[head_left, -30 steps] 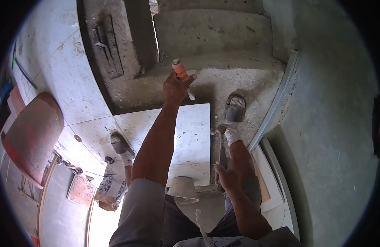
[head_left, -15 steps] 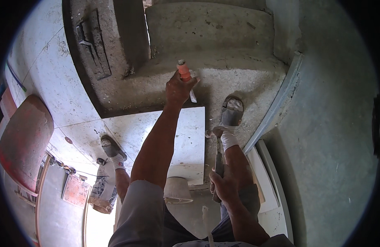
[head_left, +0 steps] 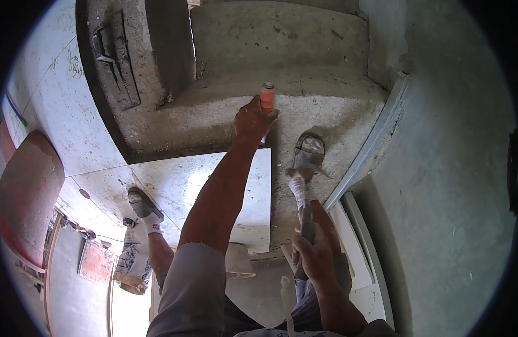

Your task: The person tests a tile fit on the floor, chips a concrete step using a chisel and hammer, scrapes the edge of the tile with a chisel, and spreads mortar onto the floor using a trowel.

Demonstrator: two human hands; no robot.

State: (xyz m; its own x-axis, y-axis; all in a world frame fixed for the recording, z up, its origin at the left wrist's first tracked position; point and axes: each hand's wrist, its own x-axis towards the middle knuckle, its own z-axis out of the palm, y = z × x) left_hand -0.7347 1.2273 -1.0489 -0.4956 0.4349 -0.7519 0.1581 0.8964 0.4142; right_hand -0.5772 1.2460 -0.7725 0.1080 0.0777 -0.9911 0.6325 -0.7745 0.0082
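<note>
My left hand [head_left: 252,121] is closed round the orange handle of a chisel [head_left: 267,96], held roughly upright over the rough cement floor. Most of its blade is hidden by the hand; a bit of metal shows by the corner of a white floor tile [head_left: 253,180]. Lower and to the right, my right hand [head_left: 314,257] grips a hammer [head_left: 306,222] by its shaft. The hammer's head is slightly blurred and hangs in front of my right foot, apart from the chisel.
A plastering trowel [head_left: 118,67] lies on rough cement at the far left. A metal strip [head_left: 371,143] runs along the grey wall [head_left: 461,163]. A bucket [head_left: 238,263] stands between my legs, a reddish-grey curved panel [head_left: 31,196] at left, a sack [head_left: 133,258] behind my left foot [head_left: 144,202].
The chisel has turned more upright and shifted a little right with my left hand. The hammer's head has moved slightly right and its shaft tilts differently. The whole view has shifted slightly.
</note>
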